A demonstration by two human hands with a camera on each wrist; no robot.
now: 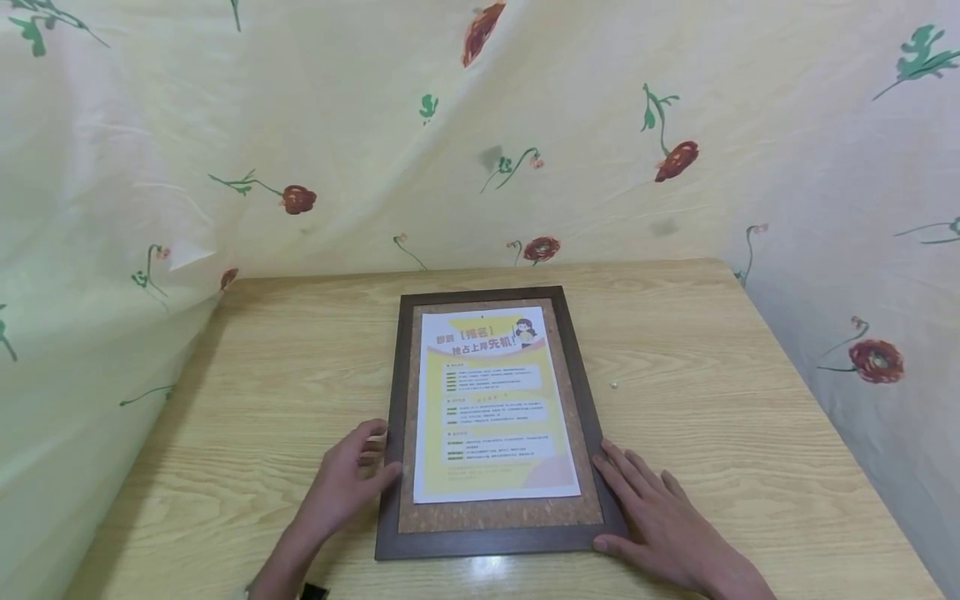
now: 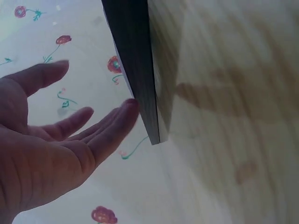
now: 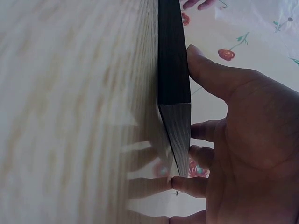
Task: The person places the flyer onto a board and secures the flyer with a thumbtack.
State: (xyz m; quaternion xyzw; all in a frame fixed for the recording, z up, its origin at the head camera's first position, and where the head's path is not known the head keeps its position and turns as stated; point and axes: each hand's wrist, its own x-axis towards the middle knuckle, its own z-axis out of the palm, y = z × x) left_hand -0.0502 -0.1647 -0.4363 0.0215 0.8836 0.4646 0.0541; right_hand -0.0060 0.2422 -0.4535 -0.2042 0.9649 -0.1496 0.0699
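A cork board [image 1: 498, 517] in a dark wooden frame [image 1: 487, 542] lies flat on the table. On the cork sits a printed sheet [image 1: 495, 408] in yellow, white and pink, with a small dark dot near its top. My left hand [image 1: 341, 479] is at the frame's left side, fingers loosely bent; in the left wrist view a fingertip [image 2: 128, 106] meets the frame's side [image 2: 135, 60]. At the lower right corner rests my right hand [image 1: 663, 521], its fingers fairly straight. The right wrist view shows its thumb [image 3: 198, 58] against the frame [image 3: 174, 56].
A tiny pale object, perhaps a pushpin [image 1: 613, 385], lies on the wooden table [image 1: 712, 375] to the right of the frame. Cream cloth [image 1: 360, 100] with red flowers hangs behind and along both sides of the table.
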